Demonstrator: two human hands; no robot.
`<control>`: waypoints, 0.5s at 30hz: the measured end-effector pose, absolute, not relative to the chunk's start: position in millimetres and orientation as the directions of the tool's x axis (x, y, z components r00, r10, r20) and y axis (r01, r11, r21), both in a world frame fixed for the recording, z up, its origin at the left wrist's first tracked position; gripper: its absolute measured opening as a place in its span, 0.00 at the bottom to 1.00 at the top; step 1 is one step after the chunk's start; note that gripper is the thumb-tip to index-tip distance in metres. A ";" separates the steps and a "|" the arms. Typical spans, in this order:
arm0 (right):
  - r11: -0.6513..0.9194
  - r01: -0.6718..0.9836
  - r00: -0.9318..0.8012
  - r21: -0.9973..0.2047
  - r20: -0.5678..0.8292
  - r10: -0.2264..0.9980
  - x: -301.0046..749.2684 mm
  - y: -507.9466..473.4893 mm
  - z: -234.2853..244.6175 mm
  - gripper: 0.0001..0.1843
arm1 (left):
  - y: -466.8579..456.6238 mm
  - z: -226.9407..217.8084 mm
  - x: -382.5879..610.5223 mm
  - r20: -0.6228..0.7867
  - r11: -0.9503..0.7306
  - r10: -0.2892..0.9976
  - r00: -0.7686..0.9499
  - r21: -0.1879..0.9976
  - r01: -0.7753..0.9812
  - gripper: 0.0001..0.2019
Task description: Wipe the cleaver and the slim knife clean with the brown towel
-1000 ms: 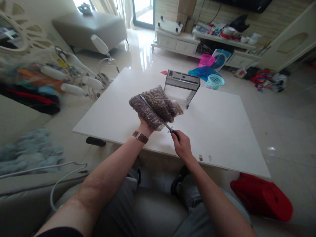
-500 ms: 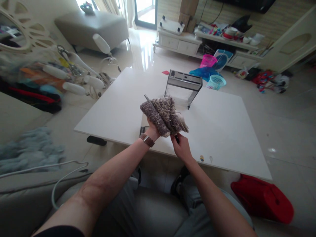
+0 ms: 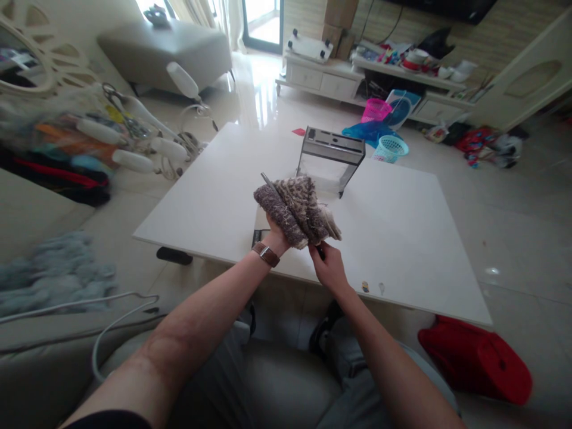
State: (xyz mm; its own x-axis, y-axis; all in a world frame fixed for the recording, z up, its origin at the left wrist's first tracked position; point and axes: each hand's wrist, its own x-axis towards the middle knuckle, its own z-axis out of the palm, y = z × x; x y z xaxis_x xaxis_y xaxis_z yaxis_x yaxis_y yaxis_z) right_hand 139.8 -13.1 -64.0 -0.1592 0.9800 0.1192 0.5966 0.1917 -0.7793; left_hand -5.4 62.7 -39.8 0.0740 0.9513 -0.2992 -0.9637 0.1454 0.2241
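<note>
My left hand [image 3: 276, 236] is wrapped in a brown and grey woolly cloth [image 3: 295, 210], held above the near edge of the white table [image 3: 393, 226]. The cloth is folded around a thin metal blade [image 3: 267, 179], whose tip pokes out at the cloth's upper left. My right hand [image 3: 328, 267] is closed on the knife's black handle [image 3: 320, 251], just below the cloth. A brown watch sits on my left wrist.
A metal knife block [image 3: 333, 152] stands on the table behind the cloth. A red bag [image 3: 473, 357] lies on the floor at right. Baskets [image 3: 388, 147] and clutter lie beyond the table. A rack of white-handled tools [image 3: 134, 143] stands at left.
The cloth has closed over the blade, which lay across its top a second ago. My right hand has moved in under the cloth. Nothing has shifted in the last half second.
</note>
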 end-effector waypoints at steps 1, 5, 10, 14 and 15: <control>0.191 0.596 -0.158 -0.780 0.119 0.980 139.8 -13.2 -64.0 0.20 | 62.0 -38.6 -5.1 -0.307 0.147 0.949 0.075 0.219 -0.965 0.31; 0.187 0.591 -0.161 -0.785 0.113 0.981 140.2 -13.2 -63.4 0.20 | 61.0 -37.8 -3.8 -0.336 0.107 0.941 0.032 0.208 -0.972 0.31; 0.172 0.593 -0.168 -0.787 0.088 0.982 140.1 -12.5 -60.5 0.20 | 62.2 -38.9 -4.0 -0.338 0.087 0.941 0.005 0.229 -0.970 0.32; 0.146 0.598 -0.152 -0.788 0.068 0.986 138.7 -12.1 -57.4 0.15 | 63.6 -31.4 -10.1 -0.347 0.101 0.938 0.002 0.267 -0.959 0.36; 0.147 0.595 -0.151 -0.790 0.070 0.986 138.4 -12.1 -56.9 0.15 | 64.3 -28.6 -13.5 -0.349 0.098 0.937 -0.005 0.278 -0.956 0.37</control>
State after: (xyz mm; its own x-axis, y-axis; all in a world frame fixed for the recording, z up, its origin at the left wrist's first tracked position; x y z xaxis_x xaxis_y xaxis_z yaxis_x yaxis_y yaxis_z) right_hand 138.4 -12.1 -56.9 -0.1508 0.9861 0.0702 0.5954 0.1472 -0.7898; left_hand -13.5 64.3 -28.6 -0.0054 0.9370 -0.3493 -0.9557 0.0980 0.2776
